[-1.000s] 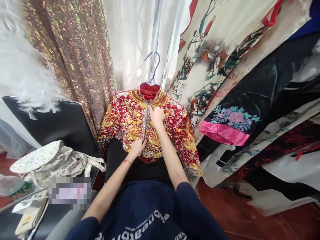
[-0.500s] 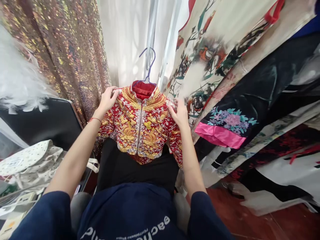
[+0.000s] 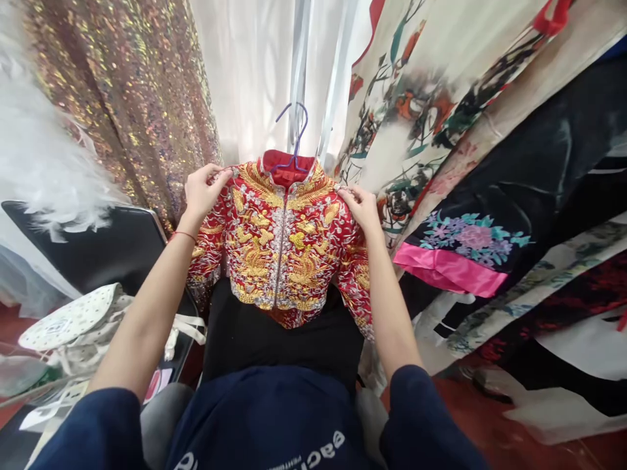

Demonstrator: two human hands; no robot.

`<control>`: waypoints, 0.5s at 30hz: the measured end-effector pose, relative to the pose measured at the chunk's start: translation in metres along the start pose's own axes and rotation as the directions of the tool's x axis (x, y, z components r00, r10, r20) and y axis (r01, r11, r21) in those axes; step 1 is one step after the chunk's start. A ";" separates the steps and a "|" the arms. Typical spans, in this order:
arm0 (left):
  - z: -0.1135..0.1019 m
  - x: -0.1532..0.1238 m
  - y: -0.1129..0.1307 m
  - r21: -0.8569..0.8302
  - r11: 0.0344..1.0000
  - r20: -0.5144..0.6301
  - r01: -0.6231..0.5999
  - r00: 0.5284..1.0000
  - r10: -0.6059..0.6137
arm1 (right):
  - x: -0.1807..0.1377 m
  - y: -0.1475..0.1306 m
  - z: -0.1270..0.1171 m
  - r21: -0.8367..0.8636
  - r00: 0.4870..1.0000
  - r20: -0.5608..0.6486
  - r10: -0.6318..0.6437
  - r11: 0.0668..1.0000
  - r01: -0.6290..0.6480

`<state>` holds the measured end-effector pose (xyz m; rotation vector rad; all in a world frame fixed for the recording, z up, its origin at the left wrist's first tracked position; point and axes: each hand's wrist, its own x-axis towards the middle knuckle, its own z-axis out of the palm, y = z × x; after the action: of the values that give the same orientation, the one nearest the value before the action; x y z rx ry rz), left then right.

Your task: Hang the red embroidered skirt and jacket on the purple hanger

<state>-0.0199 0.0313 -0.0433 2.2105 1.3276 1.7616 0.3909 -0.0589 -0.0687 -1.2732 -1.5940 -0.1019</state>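
Observation:
A small red jacket (image 3: 281,245) thick with gold and silver embroidery hangs on a purple hanger (image 3: 292,140) in front of me, its front closed. My left hand (image 3: 202,190) pinches the jacket's left shoulder, fingers curled round the cloth. On the opposite shoulder my right hand (image 3: 361,206) grips the fabric the same way. The jacket's lower hem rests against my black-clad lap (image 3: 279,339).
A sequinned gold drape (image 3: 132,104) and white feathers (image 3: 39,156) hang at the left, a white curtain (image 3: 255,72) behind. Printed robes (image 3: 441,117) and a black garment with pink trim (image 3: 450,271) crowd the right. A black case (image 3: 98,251) with white dotted bags (image 3: 73,320) stands left.
One second ago my hands were on the jacket's centre front seam. They have moved apart and up to the two shoulders, and now hold them slightly closer in.

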 end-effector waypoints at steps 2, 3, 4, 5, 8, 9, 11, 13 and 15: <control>0.005 -0.001 -0.017 -0.087 0.990 0.175 0.110 0.980 -0.094 | -0.007 0.001 -0.007 0.048 0.996 0.084 0.029 0.998 -0.033; 0.008 -0.004 -0.025 -0.110 0.979 0.245 0.171 0.959 -0.140 | -0.012 0.000 -0.010 0.054 0.992 0.118 0.036 0.998 -0.043; 0.010 -0.007 -0.031 -0.120 0.967 0.288 0.225 0.940 -0.183 | -0.018 -0.001 -0.013 0.053 0.989 0.141 0.037 0.998 -0.045; 0.012 -0.012 -0.035 -0.127 0.955 0.302 0.267 0.928 -0.219 | -0.024 -0.002 -0.015 0.051 0.988 0.150 0.036 0.998 -0.044; 0.013 -0.030 -0.030 -0.153 0.939 0.218 0.308 0.937 -0.272 | -0.035 0.000 -0.016 0.053 0.992 0.112 0.060 0.996 -0.066; 0.011 -0.037 -0.025 -0.147 0.943 0.163 0.298 0.948 -0.274 | -0.035 0.002 -0.014 0.065 0.992 0.098 0.077 0.994 -0.083; 0.003 -0.050 -0.014 -0.095 0.961 0.050 0.258 0.966 -0.254 | -0.033 0.010 -0.008 0.099 0.990 0.094 0.105 0.989 -0.114; -0.006 -0.060 -0.005 -0.028 0.975 -0.035 0.221 0.974 -0.222 | -0.030 0.018 0.000 0.136 0.988 0.094 0.122 0.982 -0.135; -0.011 -0.064 -0.001 0.014 0.977 -0.052 0.214 0.976 -0.213 | -0.029 0.023 0.009 0.154 0.989 0.056 0.134 0.978 -0.141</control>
<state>-0.0298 -0.0121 -0.0905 1.9576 1.5338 1.7437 0.3998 -0.0628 -0.1058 -1.2644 -1.5157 0.1386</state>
